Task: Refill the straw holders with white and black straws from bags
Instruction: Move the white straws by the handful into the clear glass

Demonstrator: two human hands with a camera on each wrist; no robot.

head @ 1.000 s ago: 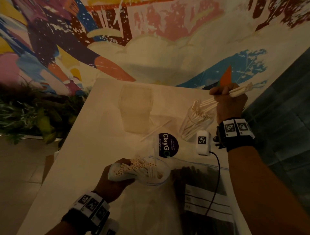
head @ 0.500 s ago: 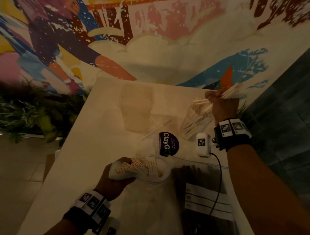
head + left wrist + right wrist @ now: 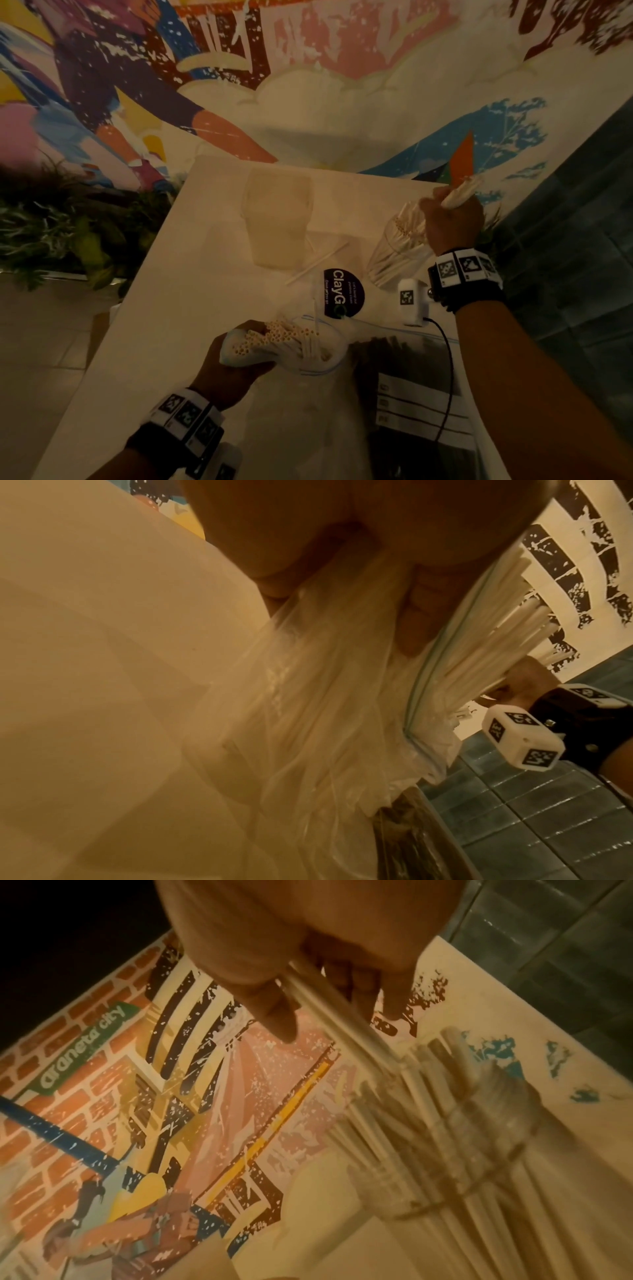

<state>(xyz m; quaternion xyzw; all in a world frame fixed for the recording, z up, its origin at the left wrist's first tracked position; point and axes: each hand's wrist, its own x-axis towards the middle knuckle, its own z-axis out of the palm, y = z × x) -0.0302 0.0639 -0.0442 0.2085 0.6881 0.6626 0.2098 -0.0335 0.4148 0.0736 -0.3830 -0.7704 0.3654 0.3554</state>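
My right hand grips a bunch of white straws whose lower ends reach into the clear glass holder, itself packed with white straws. The right wrist view shows the held straws angling down into the glass holder. My left hand holds the open clear bag of white straws at the table's near side; its fingers pinch the plastic bag. A bag of black straws lies flat to the right of it.
A second frosted holder stands at the table's far middle. One loose white straw lies before it. A black round sticker and a white tracker cube with cable sit mid-table. Plants are left; a mural wall behind.
My right hand has moved left and lower, tipping its bunch of straws more steeply into the glass holder. The left hand still holds the bag in place.
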